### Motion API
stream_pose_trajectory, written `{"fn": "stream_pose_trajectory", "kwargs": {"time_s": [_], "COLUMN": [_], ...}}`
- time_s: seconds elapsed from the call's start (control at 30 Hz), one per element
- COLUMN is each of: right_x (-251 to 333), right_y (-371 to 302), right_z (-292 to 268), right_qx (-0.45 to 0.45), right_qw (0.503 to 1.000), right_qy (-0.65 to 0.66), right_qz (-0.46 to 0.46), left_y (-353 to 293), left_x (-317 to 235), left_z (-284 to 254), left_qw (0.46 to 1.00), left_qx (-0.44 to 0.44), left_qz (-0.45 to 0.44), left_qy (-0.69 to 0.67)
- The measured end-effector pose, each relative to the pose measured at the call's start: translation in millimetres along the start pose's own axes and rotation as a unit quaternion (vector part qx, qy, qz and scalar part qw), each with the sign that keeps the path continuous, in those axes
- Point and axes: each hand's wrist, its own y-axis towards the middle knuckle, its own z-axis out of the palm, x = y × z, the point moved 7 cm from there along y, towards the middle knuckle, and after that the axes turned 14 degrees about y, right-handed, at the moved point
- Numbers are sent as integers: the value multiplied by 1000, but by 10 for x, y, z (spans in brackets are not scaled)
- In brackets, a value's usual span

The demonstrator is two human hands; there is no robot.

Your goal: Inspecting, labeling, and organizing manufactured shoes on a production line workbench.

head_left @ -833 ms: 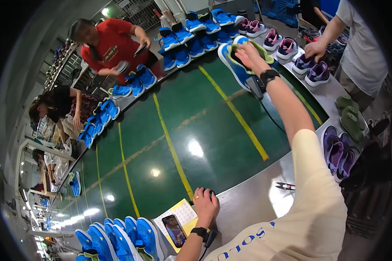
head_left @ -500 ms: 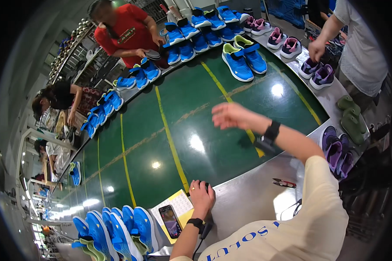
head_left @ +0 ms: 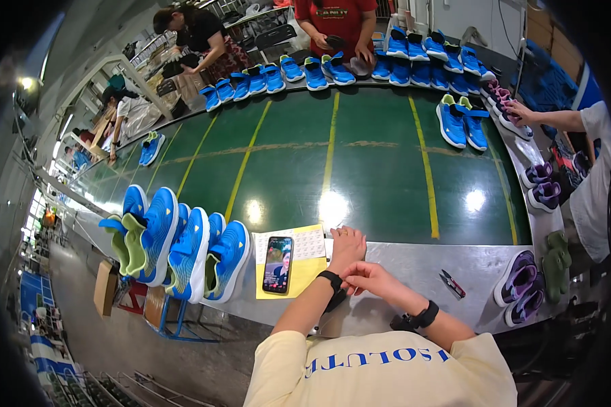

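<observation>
My left hand [head_left: 348,244] rests at the near edge of the green conveyor belt [head_left: 285,176], beside a yellow-edged paper sheet [head_left: 299,275]. Its fingers lie over the edge, with nothing visible in them. My right hand [head_left: 368,277] is drawn in close to my left wrist, fingers bent together beside the black wrist strap [head_left: 330,279]. What its fingertips pinch, if anything, is hidden. A phone [head_left: 277,264] with a lit screen lies on the sheet. Left of it, several blue sneakers [head_left: 187,254] stand close together at the table's near edge.
Blue sneakers [head_left: 316,74] line the far ledge; one pair [head_left: 463,122] sits on the belt. At right are purple shoes [head_left: 519,288], green clogs [head_left: 557,268] and a co-worker's hand [head_left: 519,113] over shoes. Thread snips [head_left: 453,283] lie on the metal table [head_left: 421,264]. Other people work beyond.
My right hand has come back from over the belt to my left wrist. The view has turned, and the co-worker at right now reaches toward shoes farther along the ledge.
</observation>
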Motion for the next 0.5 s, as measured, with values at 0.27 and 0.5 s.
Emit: {"fn": "stream_pose_trajectory", "kwargs": {"time_s": [0.27,0.5], "right_x": [-757,-807], "right_y": [-459,-597], "right_z": [-252,-11], "right_qx": [-139,-125], "right_qw": [989,853], "right_qy": [6,-472], "right_qz": [-46,-186], "left_y": [-119,-682], "left_x": [-24,-374], "left_z": [-42,-199], "left_qw": [999,974], "left_qx": [3,-60], "left_qz": [-44,107], "left_qy": [-14,-190]}}
